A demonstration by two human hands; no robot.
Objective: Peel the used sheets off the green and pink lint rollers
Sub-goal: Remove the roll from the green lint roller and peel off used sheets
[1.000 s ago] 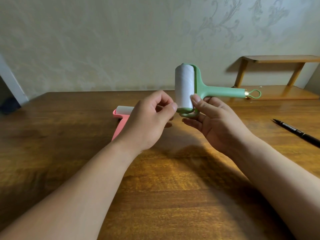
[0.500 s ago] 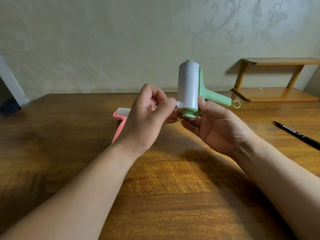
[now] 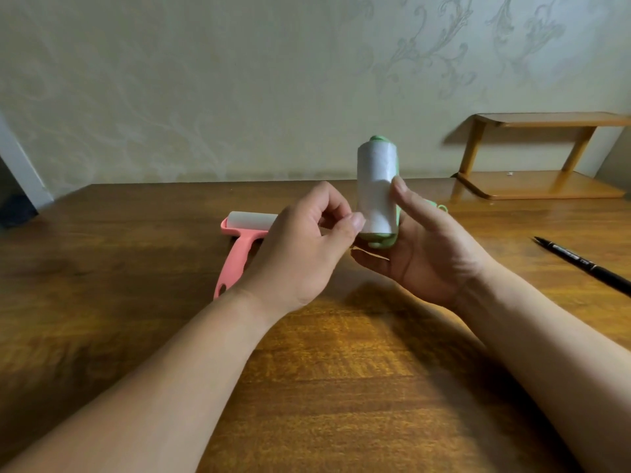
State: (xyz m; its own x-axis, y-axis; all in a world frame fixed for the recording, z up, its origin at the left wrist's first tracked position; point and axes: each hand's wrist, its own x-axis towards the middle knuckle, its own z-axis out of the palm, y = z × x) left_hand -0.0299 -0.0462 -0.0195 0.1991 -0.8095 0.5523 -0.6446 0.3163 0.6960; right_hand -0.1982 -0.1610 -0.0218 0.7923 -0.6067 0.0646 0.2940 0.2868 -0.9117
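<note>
Head camera view: the green lint roller [image 3: 375, 186] stood upright in the air above the wooden table [image 3: 307, 387], its white roll facing the camera and its handle mostly hidden behind the right hand [image 3: 430, 257]. That hand gripped the roller, the thumb pressed against the roll's right side and the fingers curled under and behind its lower end. The left hand [image 3: 300, 257] had its fingers curled, with thumb and forefinger pinching the outer sheet [image 3: 362, 230] at the roll's lower left edge. The pink lint roller [image 3: 239, 250] lay flat on the table just behind the left hand, roll toward the wall and handle toward the camera. A black pen [image 3: 580, 264] lay on the table well to the right. A small wooden shelf [image 3: 539, 186] stood at the far right corner against the patterned wall [image 3: 205, 80].
</note>
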